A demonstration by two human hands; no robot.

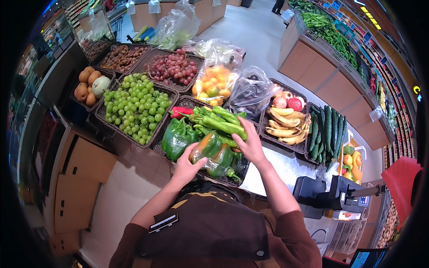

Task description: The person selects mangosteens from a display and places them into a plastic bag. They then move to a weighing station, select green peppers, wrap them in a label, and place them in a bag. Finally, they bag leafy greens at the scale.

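My left hand [188, 164] grips the near left end of a film-wrapped pack of green-and-orange bell peppers [218, 152], thumb on top. The pack lies over the near part of a dark woven basket [197, 100]. My right hand [251, 144] is at the basket's right side, thumb and forefinger spread around the end of a long green pepper [223, 125]. Whether they grip it cannot be told. More long green peppers lie beside it. A wrapped green bell pepper pack [179, 139] and a red pepper [181, 112] are at the left of the same basket.
Around it stand baskets of green grapes [137, 105], red grapes [174, 68], bananas [288, 125] and cucumbers [326, 130]. Bagged oranges [212, 83] and a bag of dark produce [251, 88] sit behind. A metal plate [271, 167] and a black device [338, 192] are at right.
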